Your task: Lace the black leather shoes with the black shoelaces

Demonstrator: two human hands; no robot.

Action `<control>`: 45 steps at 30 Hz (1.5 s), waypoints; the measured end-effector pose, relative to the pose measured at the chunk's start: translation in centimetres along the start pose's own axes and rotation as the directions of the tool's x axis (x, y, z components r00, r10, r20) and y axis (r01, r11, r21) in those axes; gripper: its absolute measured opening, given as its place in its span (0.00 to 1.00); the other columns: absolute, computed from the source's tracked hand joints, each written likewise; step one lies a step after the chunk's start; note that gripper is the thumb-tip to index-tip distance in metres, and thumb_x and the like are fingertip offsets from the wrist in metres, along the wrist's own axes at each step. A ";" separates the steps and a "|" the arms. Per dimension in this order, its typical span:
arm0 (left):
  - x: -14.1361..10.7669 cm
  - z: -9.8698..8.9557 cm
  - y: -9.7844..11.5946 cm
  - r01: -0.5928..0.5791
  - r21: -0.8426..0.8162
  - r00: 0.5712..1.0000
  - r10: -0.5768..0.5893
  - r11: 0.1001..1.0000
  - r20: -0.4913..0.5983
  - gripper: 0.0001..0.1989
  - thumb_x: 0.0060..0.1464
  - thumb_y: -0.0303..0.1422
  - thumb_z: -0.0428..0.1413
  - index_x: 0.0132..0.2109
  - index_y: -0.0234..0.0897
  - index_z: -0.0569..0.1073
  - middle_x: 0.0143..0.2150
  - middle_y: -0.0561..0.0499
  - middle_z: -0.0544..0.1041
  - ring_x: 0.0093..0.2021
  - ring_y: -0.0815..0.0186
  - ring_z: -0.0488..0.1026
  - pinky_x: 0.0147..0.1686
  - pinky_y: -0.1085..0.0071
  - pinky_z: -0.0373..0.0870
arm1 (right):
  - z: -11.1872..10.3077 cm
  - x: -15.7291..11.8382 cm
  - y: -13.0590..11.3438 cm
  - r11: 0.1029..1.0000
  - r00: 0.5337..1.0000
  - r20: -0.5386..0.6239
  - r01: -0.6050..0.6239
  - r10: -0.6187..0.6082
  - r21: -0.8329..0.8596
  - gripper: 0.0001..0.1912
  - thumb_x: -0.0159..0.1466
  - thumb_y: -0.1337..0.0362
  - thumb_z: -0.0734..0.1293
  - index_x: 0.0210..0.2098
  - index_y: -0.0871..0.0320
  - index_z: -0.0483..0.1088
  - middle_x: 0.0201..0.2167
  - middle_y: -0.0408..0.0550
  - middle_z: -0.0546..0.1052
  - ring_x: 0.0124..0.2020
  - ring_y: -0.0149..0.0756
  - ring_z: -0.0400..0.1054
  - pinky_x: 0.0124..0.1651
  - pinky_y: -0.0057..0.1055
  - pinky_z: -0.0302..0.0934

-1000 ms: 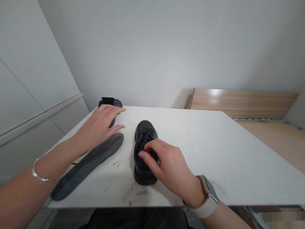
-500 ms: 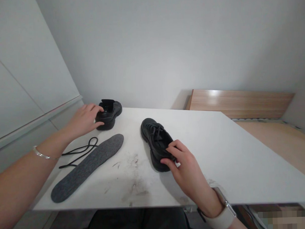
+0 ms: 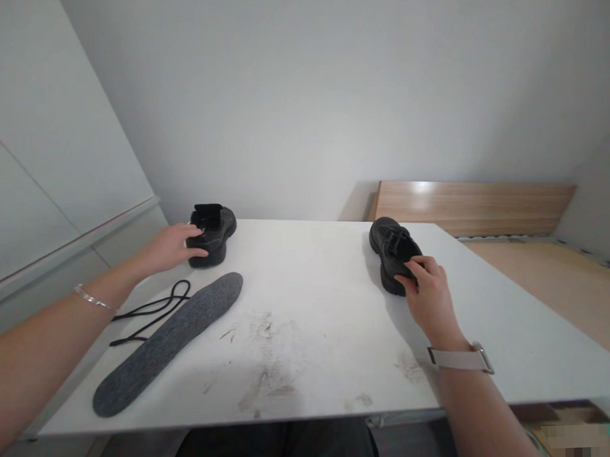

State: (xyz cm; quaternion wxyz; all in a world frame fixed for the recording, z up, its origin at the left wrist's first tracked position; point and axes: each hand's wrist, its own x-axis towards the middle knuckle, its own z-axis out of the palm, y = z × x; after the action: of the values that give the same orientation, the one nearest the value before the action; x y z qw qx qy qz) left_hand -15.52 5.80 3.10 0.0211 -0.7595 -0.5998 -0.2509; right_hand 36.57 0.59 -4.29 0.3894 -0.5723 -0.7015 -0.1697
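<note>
My right hand (image 3: 430, 294) pinches the laced shoe's (image 3: 385, 242) heel toward the tabletop's (image 3: 306, 268) far right corner; my left thumb and fingers close around the other shoe's (image 3: 215, 248) heel by the far left corner. That one seems unlaced, an insole (image 3: 173, 340) and lace (image 3: 160, 302) lying out by the left edge.

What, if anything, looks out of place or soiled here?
Dark smudges soil the near part of the white tabletop. A grey insole and black lace lie loose near the left-side shoe, whose tongue sticks up as if unlaced.
</note>
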 end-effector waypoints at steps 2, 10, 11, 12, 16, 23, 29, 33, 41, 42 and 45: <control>-0.4 0.2 0.4 -0.023 0.010 1.000 0.023 1.000 0.018 0.21 0.55 0.43 0.63 0.46 0.27 0.76 0.46 0.46 0.78 0.49 0.58 0.71 0.51 0.66 0.66 | 0.2 -0.3 0.7 0.999 0.999 -0.025 -0.036 0.037 0.004 0.08 0.64 0.65 0.64 0.39 0.60 0.73 0.44 0.58 0.72 0.39 0.47 0.63 0.42 0.46 0.64; -4.8 -1.3 8.9 -0.253 -0.089 0.953 0.232 0.963 -0.198 0.14 0.60 0.41 0.60 0.33 0.34 0.72 0.32 0.54 0.71 0.32 0.68 0.67 0.34 0.73 0.61 | 0.6 -0.4 1.5 0.985 0.984 -0.079 -0.154 0.160 0.083 0.09 0.60 0.63 0.64 0.38 0.59 0.71 0.43 0.59 0.72 0.43 0.50 0.66 0.46 0.48 0.63; -5.8 -1.3 10.3 -0.296 -0.105 0.941 0.271 0.949 -0.205 0.14 0.60 0.40 0.60 0.33 0.35 0.71 0.31 0.54 0.70 0.32 0.68 0.67 0.34 0.72 0.62 | 0.6 -0.4 1.5 0.984 0.983 -0.080 -0.156 0.163 0.090 0.09 0.60 0.63 0.64 0.38 0.59 0.71 0.44 0.59 0.72 0.44 0.50 0.66 0.48 0.49 0.63; -6.8 -1.3 11.7 -0.339 -0.117 0.929 0.312 0.934 -0.201 0.13 0.61 0.39 0.60 0.32 0.35 0.70 0.31 0.54 0.69 0.32 0.68 0.67 0.34 0.72 0.62 | 0.6 -0.4 1.4 0.983 0.983 -0.079 -0.156 0.164 0.091 0.09 0.60 0.63 0.64 0.39 0.59 0.71 0.45 0.59 0.72 0.46 0.51 0.66 0.49 0.50 0.62; -10.5 -0.3 15.7 -0.434 -0.152 0.900 0.419 0.888 -0.120 0.13 0.64 0.34 0.55 0.30 0.36 0.69 0.29 0.52 0.68 0.32 0.65 0.66 0.33 0.69 0.62 | 0.5 -0.4 0.9 0.983 0.982 -0.069 -0.172 0.176 0.065 0.12 0.60 0.64 0.63 0.43 0.59 0.69 0.50 0.61 0.72 0.51 0.54 0.65 0.52 0.54 0.60; -12.0 2.7 18.4 -0.464 -0.219 0.883 0.467 0.858 -0.043 0.15 0.64 0.30 0.52 0.27 0.37 0.64 0.27 0.50 0.69 0.31 0.63 0.65 0.31 0.66 0.60 | 0.2 -0.6 0.6 0.985 0.985 -0.046 -0.165 0.168 0.056 0.14 0.62 0.63 0.62 0.47 0.59 0.68 0.53 0.62 0.70 0.54 0.55 0.64 0.54 0.54 0.59; -11.4 4.3 19.5 -0.446 -0.208 0.892 0.450 0.871 -0.027 0.14 0.63 0.29 0.53 0.27 0.37 0.64 0.27 0.50 0.69 0.31 0.62 0.65 0.30 0.65 0.61 | 0.1 -0.5 0.5 0.984 0.985 -0.047 -0.163 0.166 0.064 0.14 0.63 0.62 0.62 0.47 0.58 0.68 0.52 0.61 0.70 0.53 0.54 0.64 0.54 0.53 0.59; -11.2 3.9 19.4 -0.450 -0.187 0.883 0.467 0.873 0.057 0.07 0.62 0.34 0.57 0.35 0.36 0.71 0.36 0.46 0.74 0.38 0.58 0.70 0.37 0.62 0.68 | 0.0 -0.5 0.5 0.985 0.986 -0.037 -0.162 0.164 0.063 0.14 0.63 0.61 0.62 0.47 0.58 0.68 0.52 0.61 0.70 0.54 0.54 0.64 0.55 0.53 0.59; -9.6 0.7 10.4 -0.164 0.042 0.985 0.161 0.986 0.065 0.22 0.67 0.48 0.44 0.58 0.42 0.67 0.57 0.42 0.71 0.58 0.50 0.68 0.60 0.52 0.63 | -0.1 -0.6 0.4 0.987 0.987 -0.038 -0.154 0.156 0.054 0.15 0.63 0.62 0.62 0.48 0.59 0.68 0.52 0.62 0.71 0.54 0.54 0.65 0.55 0.52 0.59; -9.5 0.5 8.8 -0.116 0.121 0.991 0.106 0.986 0.086 0.24 0.65 0.50 0.44 0.57 0.39 0.69 0.55 0.40 0.72 0.56 0.46 0.69 0.59 0.48 0.64 | -0.1 -0.6 0.4 0.987 0.987 -0.040 -0.152 0.154 0.055 0.15 0.62 0.62 0.62 0.48 0.58 0.68 0.52 0.61 0.71 0.54 0.54 0.65 0.55 0.52 0.59; -9.9 0.6 4.7 0.012 0.276 0.972 -0.075 0.961 0.221 0.29 0.61 0.52 0.47 0.56 0.33 0.71 0.53 0.34 0.74 0.52 0.40 0.73 0.54 0.44 0.67 | 0.0 -0.6 0.4 0.986 0.986 -0.045 -0.156 0.158 0.053 0.15 0.62 0.63 0.62 0.48 0.58 0.68 0.52 0.61 0.71 0.54 0.55 0.65 0.55 0.53 0.59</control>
State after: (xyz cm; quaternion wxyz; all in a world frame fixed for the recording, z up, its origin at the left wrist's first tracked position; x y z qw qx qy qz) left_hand -12.48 -4.19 -0.16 0.0506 -0.7598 -0.6436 -0.0768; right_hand 36.94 0.28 -4.79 0.4328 -0.6117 -0.6482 -0.1353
